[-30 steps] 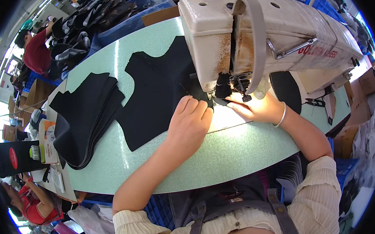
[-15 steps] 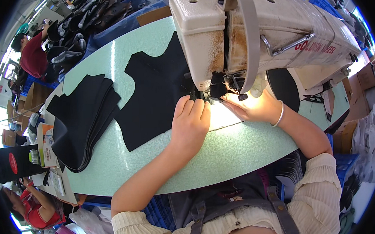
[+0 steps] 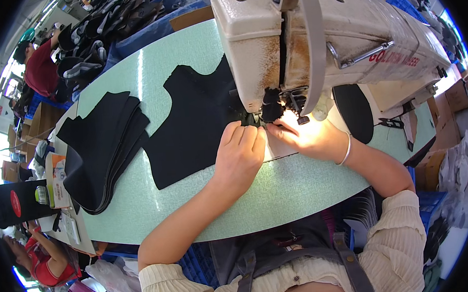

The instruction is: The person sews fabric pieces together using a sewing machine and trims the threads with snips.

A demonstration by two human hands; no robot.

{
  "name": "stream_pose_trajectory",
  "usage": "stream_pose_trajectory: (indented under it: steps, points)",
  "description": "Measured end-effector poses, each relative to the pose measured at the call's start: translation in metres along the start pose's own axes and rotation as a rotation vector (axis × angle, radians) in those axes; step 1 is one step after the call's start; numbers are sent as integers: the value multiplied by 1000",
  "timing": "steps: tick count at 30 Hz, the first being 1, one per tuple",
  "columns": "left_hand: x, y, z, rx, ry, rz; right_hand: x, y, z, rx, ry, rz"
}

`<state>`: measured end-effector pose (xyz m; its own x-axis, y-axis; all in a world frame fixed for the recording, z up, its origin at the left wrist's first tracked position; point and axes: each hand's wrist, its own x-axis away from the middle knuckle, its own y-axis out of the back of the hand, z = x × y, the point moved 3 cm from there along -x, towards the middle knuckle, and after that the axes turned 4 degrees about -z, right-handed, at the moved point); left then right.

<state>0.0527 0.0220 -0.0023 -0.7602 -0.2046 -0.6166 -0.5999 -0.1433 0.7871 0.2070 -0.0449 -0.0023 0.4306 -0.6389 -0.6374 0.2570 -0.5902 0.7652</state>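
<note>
A cut black fabric piece lies flat on the pale green table, its right part running under the head of the cream sewing machine. My left hand is closed at the fabric's right edge, its fingers curled down just in front of the presser foot. Close beside it, under the machine's lamp, my right hand has thumb and forefinger together by the needle area. Glare and the fingers hide what the right fingertips grip. A stack of similar black pieces rests to the left.
Right of the needle lies a rounded black piece, with black-handled snips beyond it. Boxes and a green-capped container stand at the table's left end. Two people work at the left, and blue crates of shoe parts stand behind the table.
The black fabric piece has turned slightly, its far end shifting toward the right and nearer me. My right hand has moved a little left, closer to the left hand, which has shifted slightly right.
</note>
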Motion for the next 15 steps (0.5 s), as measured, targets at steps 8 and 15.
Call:
stream_pose_trajectory:
  steps: [8,15]
  points:
    - [-7,18,8,17,-66,28,-8,15,-7,50,79,45]
    - [-8,36,37,247,-148,240,-1,11,-45,-518,-425,144]
